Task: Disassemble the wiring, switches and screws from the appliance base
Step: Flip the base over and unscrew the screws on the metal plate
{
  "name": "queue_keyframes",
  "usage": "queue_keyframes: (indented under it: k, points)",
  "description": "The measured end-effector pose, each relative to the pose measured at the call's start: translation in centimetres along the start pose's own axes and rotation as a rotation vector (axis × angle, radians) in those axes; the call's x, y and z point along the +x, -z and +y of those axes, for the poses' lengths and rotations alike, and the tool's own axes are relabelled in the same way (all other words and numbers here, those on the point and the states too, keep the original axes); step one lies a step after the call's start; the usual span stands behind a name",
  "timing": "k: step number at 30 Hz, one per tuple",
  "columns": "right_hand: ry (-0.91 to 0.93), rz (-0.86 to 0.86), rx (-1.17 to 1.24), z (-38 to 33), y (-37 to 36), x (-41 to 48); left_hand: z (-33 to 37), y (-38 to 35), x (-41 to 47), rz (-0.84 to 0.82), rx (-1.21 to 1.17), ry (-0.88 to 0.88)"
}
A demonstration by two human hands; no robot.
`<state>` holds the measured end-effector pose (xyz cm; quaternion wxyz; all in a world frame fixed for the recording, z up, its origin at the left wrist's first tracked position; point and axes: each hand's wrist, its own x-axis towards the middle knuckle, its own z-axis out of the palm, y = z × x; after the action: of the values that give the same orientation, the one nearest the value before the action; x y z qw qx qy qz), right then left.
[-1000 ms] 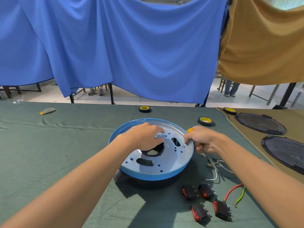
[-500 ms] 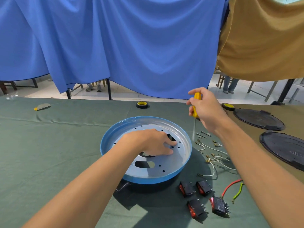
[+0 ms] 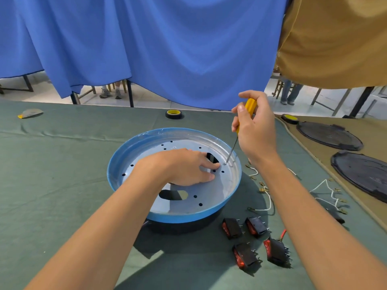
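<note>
One round blue-rimmed metal appliance base (image 3: 211, 195). Four black rocker switches with red faces (image 3: 232, 228) (image 3: 256, 226) (image 3: 245, 255) (image 3: 276, 251), lower right. One yellow-handled screwdriver (image 3: 250, 106). Two black tape rolls with yellow cores (image 3: 173, 114) (image 3: 290, 118). Two round black plastic covers (image 3: 328, 136) (image 3: 362, 174), right edge. White wires (image 3: 270, 204) tangled, number unclear.

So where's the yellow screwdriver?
In the head view, the screwdriver is in the right hand, its tip on the right side of the appliance base, near the left hand.

Brightly lit from 12 o'clock. Soft shadow at 6 o'clock of the appliance base (image 3: 146, 152) on the bench (image 3: 62, 174). Bowed at edges, sharp centrally.
</note>
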<state>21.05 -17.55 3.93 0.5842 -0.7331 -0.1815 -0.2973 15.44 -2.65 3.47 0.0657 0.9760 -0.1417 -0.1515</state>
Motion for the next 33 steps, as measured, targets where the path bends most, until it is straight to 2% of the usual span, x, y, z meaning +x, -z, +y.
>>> queue_keyframes:
  k: [11, 26, 33]
  points:
    - [0.056, -0.011, -0.01, -0.1, -0.5, -0.6, -0.1, -0.1, 0.3, 0.022, 0.008, -0.002]
    - [0.017, -0.083, 0.072, -0.2, -0.2, -0.8, 0.2, 0.0, 0.1, 0.03, 0.002, 0.002]
    - [0.132, -0.154, -0.295, -1.4, 1.4, 0.6, 0.1, 0.1, -0.1, 0.03, 0.012, 0.003]
